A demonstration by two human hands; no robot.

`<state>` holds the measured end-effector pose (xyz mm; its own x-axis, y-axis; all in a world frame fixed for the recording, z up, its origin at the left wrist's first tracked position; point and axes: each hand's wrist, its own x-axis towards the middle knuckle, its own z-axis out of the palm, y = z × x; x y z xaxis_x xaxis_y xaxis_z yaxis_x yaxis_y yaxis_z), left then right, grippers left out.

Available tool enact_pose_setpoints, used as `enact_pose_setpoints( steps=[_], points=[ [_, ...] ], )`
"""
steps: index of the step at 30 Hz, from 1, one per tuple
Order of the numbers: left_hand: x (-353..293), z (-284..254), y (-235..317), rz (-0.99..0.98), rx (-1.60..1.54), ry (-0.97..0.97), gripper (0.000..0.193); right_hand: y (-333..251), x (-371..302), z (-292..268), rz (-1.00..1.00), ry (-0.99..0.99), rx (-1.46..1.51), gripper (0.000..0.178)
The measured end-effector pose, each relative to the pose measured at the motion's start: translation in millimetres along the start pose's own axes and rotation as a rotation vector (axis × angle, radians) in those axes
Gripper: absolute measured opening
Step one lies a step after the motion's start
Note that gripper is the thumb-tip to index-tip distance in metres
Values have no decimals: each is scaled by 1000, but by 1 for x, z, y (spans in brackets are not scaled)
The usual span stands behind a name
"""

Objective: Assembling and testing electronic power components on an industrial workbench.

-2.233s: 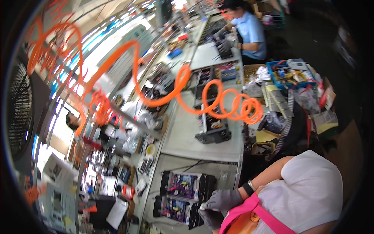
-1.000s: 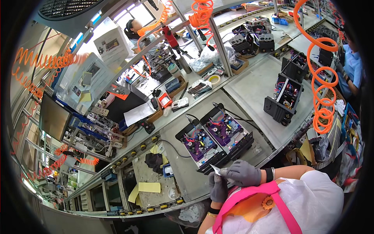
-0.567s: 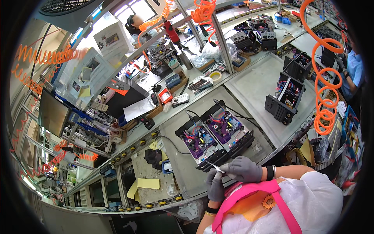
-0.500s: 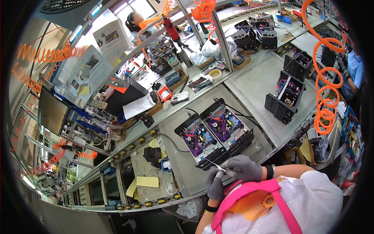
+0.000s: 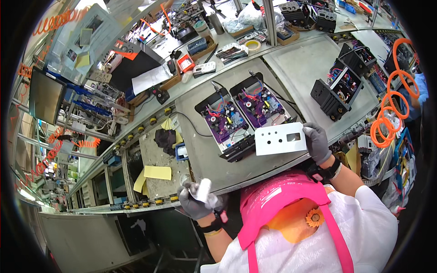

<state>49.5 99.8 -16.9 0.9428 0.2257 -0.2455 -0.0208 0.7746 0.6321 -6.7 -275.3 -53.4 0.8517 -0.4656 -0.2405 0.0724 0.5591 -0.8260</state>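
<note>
My right hand (image 5: 317,144), in a grey glove, grips the right edge of a flat white faceplate (image 5: 273,149) with round holes and a rectangular cutout. The faceplate is held up over the front of two open black device housings (image 5: 238,152), hiding part of the right one. Purple circuit boards (image 5: 224,124) and coloured wires show inside them. Off to the left, beyond the table's near edge, my gloved left hand (image 5: 191,204) is closed on a curled white strip (image 5: 203,189), film or paper; I cannot tell which.
Another open black device (image 5: 337,93) stands farther right on the line. Yellow paper (image 5: 157,172), a dark cloth (image 5: 164,140) and a small blue tray (image 5: 181,152) lie at left. An orange coiled hose (image 5: 390,111) hangs at right. A tape roll (image 5: 251,44) sits at the back.
My hands were together at the near edge with a thin white piece between them. They have parted: the left moved left with the strip, the right rose and turned the faceplate flat into view.
</note>
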Motion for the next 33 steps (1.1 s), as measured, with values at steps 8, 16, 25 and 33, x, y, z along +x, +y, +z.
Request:
enact_pose_setpoints(
  steps=[8,16,25,33],
  points=[
    [-59,93,-77,432,1574,-1043,31,19,-51,56,-24,-516,-424,16],
    [-54,78,-74,434,1457,-913,11,-2,-35,22,40,-459,-386,31],
    [-35,39,-150,-292,966,-515,23,8,4,-43,98,-335,-518,27],
    [-8,31,-201,-123,942,-548,19,27,55,-66,-159,-350,-591,22]
  ],
)
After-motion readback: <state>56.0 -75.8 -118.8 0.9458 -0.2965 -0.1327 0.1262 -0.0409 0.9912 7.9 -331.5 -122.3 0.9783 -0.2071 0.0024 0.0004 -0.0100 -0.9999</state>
